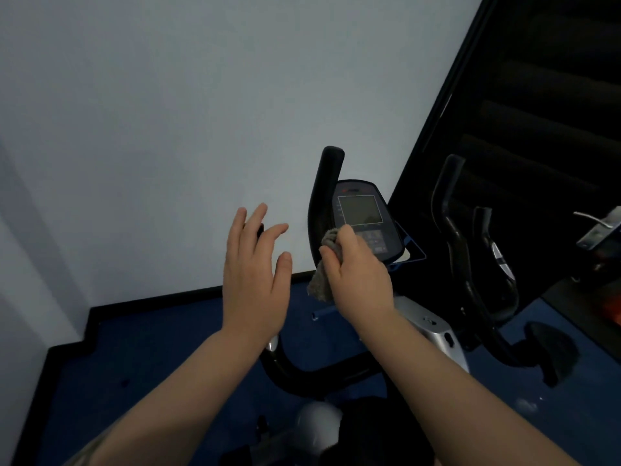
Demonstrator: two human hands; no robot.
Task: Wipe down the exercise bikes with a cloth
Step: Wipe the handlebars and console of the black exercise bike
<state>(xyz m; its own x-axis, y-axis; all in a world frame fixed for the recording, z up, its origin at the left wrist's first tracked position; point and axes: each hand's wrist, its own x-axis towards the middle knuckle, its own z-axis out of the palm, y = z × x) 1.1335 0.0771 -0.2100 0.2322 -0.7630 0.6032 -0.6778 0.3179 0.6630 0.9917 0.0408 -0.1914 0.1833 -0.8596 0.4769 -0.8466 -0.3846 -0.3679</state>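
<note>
One soft grey cloth [324, 264], bunched in the right hand [356, 274] with its fingers curled round it, sits against the bike's console [364, 213]. It looks light and limp, best held wadded. The left hand [255, 274] hovers with fingers spread, holding nothing.

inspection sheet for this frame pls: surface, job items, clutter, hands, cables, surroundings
Surface: blue floor, black skirting along its edge.
Job's things: exercise bike with console, upright handlebar; grey cloth bunched at the console's lower left edge, tail hanging down.
Clutter: nothing seen.
Grippers: right hand grips the cloth against the console; left hand open, fingers spread, holding nothing.
Cables: nothing seen.
Surroundings: pale wall ahead; second bike to the right; dark panel behind it; metal door handle at far right.
</note>
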